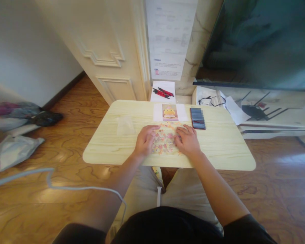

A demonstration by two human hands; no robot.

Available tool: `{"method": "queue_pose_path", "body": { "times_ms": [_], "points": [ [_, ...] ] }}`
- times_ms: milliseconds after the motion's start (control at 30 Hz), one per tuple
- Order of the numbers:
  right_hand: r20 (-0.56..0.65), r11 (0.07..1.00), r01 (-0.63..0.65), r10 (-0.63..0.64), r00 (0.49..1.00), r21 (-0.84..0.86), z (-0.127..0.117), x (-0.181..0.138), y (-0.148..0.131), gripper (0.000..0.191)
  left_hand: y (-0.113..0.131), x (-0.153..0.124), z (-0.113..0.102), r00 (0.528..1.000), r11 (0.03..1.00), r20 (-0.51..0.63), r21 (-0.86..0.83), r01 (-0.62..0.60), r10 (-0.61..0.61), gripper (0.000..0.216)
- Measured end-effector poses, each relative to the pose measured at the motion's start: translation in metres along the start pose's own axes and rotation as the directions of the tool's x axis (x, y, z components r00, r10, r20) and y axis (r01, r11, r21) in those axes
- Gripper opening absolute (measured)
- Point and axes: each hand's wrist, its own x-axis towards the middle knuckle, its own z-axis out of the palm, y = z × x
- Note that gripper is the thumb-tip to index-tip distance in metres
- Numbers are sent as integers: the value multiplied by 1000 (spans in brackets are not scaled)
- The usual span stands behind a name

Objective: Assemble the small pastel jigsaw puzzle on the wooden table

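Small multicoloured jigsaw puzzle pieces (164,148) lie spread in a patch at the middle of the pale wooden table (221,152). At the left side of this patch rests my left hand (145,139), its fingers bent loosely and reaching over the edge pieces. My right hand (188,139) lies over the right side, fingers apart, their tips touching the pieces. I see nothing clearly gripped in either hand. Just beyond the pieces is a printed sheet with a picture of a yellow figure (170,112). Single pieces are too small to make out.
A phone (198,118) lies right of the sheet, and a clear plastic bag (125,125) lies on the left. Behind the table are red and black pens (163,93), glasses (212,100) and a router (255,113). A pale cable (86,187) crosses over my left forearm.
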Motion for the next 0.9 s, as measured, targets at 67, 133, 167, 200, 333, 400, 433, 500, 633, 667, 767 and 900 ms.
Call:
{"method": "queue_pose_path", "body": {
  "times_ms": [67, 133, 167, 200, 333, 400, 433, 500, 633, 667, 767, 900],
  "points": [
    [-20, 1000, -2, 3, 1000, 8, 0, -2, 1, 31, -4, 1, -2, 989, 993, -108, -68, 96, -103, 49],
    [-33, 1000, 2, -1, 999, 9, 0, -3, 0, 32, -5, 2, -3, 981, 985, -130, -110, 132, -146, 50],
    [-36, 1000, 6, -5, 999, 9, 0, -3, 0, 32, -5, 3, -3, 980, 982, -129, -128, 136, -153, 50],
    [-38, 1000, 9, -9, 999, 8, 0, -3, 0, 33, -4, 3, -2, 979, 979, -123, -141, 143, -161, 49],
    [-41, 999, 48, -48, 998, 4, -1, -3, -3, 34, 0, 5, 2, 973, 970, -94, -148, 195, -210, 48],
    [-39, 997, 74, -74, 996, 0, -1, -3, -4, 33, 0, 5, 4, 965, 964, -102, -138, 226, -241, 47],
    [-34, 996, 84, -84, 996, -2, -1, -3, -5, 33, -1, 6, 5, 959, 960, -115, -141, 241, -258, 45],
    [-20, 996, 93, -93, 995, -4, -1, -3, -5, 32, -1, 6, 6, 946, 951, -147, -159, 267, -290, 43],
    [-7, 996, 94, -94, 996, 2, 0, -3, -5, 31, 0, 8, 5, 923, 940, -194, -158, 304, -331, 41],
    [-7, 996, 94, -94, 996, 6, 0, -3, -5, 30, 1, 8, 5, 917, 934, -197, -159, 321, -348, 40],
    [-3, 995, 93, -93, 996, 16, 0, -3, -5, 30, 4, 9, 5, 900, 914, -187, -185, 362, -394, 37],
    [-7, 995, 95, -95, 995, 37, 0, -2, -5, 30, 3, 9, 6, 893, 906, -184, -197, 375, -410, 33]
  ]
}}
